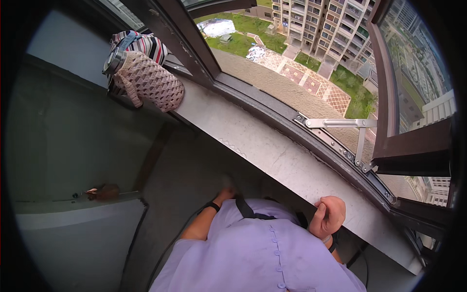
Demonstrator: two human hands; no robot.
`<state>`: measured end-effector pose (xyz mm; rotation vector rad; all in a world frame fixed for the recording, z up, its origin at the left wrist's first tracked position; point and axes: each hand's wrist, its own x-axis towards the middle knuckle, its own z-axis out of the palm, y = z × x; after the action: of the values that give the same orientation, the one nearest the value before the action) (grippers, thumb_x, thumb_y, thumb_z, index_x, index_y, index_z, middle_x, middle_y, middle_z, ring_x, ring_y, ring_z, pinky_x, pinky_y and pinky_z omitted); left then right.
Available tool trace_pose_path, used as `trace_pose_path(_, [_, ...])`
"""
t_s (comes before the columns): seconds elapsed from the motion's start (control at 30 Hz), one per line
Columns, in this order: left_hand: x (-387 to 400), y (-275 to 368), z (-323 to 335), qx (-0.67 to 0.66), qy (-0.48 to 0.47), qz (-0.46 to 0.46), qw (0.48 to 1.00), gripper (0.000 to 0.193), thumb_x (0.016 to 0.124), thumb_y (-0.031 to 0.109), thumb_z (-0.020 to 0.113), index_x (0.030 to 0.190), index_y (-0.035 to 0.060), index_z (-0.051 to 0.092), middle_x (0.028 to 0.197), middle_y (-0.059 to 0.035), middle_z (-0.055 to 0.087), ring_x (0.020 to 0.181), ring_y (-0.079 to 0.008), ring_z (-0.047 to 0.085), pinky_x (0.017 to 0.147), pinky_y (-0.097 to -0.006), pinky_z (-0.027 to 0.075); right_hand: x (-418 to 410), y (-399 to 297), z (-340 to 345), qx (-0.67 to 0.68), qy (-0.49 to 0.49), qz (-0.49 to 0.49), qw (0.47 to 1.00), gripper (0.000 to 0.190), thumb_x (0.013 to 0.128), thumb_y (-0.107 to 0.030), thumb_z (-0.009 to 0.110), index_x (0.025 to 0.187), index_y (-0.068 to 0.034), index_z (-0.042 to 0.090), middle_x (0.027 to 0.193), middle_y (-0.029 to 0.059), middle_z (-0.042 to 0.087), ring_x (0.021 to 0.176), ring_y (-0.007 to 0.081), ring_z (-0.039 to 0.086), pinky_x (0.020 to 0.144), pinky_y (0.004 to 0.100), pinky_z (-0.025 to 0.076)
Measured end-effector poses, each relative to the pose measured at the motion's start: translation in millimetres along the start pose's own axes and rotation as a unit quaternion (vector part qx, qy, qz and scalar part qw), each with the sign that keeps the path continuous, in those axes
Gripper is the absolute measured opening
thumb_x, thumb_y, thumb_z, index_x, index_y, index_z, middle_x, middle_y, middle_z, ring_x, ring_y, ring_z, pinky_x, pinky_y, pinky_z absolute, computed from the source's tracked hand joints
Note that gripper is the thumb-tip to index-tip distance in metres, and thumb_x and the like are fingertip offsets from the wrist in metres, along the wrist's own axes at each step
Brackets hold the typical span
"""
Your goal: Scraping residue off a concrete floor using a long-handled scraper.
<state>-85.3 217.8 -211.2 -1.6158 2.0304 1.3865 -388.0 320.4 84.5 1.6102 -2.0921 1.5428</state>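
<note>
Near the right end of the window sill (262,146), my right hand (328,216) is held with its fingers curled over; whether anything is inside it cannot be seen. My left hand (228,191) is low at my left side, blurred and dim, with a black band on the wrist; its fingers are not clear. A bottle or tumbler in a pink crocheted holder (151,80) lies tilted on the far left part of the sill, against a striped cloth bag (151,43). Both are well away from my hands.
An open casement window (381,73) stands out to the right on a metal friction stay (335,123). Beyond the frame, a high drop leads to a courtyard (310,78) and apartment blocks (328,22). Dark cables run beside me. A brown object (104,192) is at the lower left.
</note>
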Motion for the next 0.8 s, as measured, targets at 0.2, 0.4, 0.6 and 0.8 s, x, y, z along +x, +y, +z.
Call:
trace_pose_path(0.2, [-20,-24,20,-0.086,0.039,-0.026,0.995,0.022,0.072,0.023,0.046,0.079,0.0053,0.056,0.076,-0.0167,0.057,0.073,-0.0303,0.056,0.062,-0.0386,0.043,-8,-4,1,0.037,-0.009,0.002,0.999,0.011,0.067,0.003,0.046,0.077,-0.001,0.051,0.057,0.0070,0.049,0.051,0.0178,0.046,0.048,0.0267,0.034])
trace_pose_path(0.4, [-55,-58,49,-0.135,0.108,-0.025,0.985,0.018,0.066,0.024,0.052,0.068,0.0063,0.054,0.065,-0.0117,0.056,0.061,-0.0265,0.054,0.055,-0.0363,0.042,-17,-9,6,0.143,-0.026,0.086,0.986,0.009,0.078,0.001,0.042,0.084,0.003,0.048,0.072,0.0074,0.046,0.055,0.0103,0.045,0.051,0.0200,0.037])
trace_pose_path(0.6, [-144,-111,66,-0.207,0.205,-0.114,0.950,0.017,0.065,0.022,0.057,0.067,0.0062,0.053,0.065,-0.0106,0.056,0.063,-0.0251,0.055,0.058,-0.0347,0.043,-48,-66,39,0.221,-0.086,0.051,0.970,0.009,0.081,-0.001,0.039,0.081,0.001,0.048,0.074,0.0039,0.047,0.066,0.0091,0.043,0.061,0.0205,0.036])
trace_pose_path(0.8, [-249,-184,108,-0.307,0.277,-0.236,0.879,0.019,0.064,0.024,0.057,0.068,0.0058,0.054,0.067,-0.0126,0.056,0.066,-0.0277,0.054,0.063,-0.0365,0.042,-123,-150,109,0.342,-0.373,0.079,0.859,0.015,0.083,-0.010,0.043,0.073,0.000,0.047,0.070,0.0031,0.049,0.067,0.0095,0.045,0.064,0.0222,0.037])
